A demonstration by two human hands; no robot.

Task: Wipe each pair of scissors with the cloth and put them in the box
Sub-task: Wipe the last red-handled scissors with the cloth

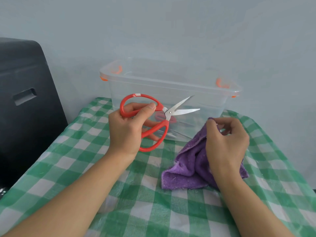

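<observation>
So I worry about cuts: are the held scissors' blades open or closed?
Open: the scissors in the left hand show two blades splayed apart.

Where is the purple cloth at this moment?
In the head view, the purple cloth lies right of centre on the checked tablecloth, gripped by the right hand, just before the clear box.

I am reaching both bare forearms forward. My left hand (126, 129) is curling its fingers and thumb in a grip, while my right hand (225, 142) is pinching with bent fingers, palm down.
</observation>
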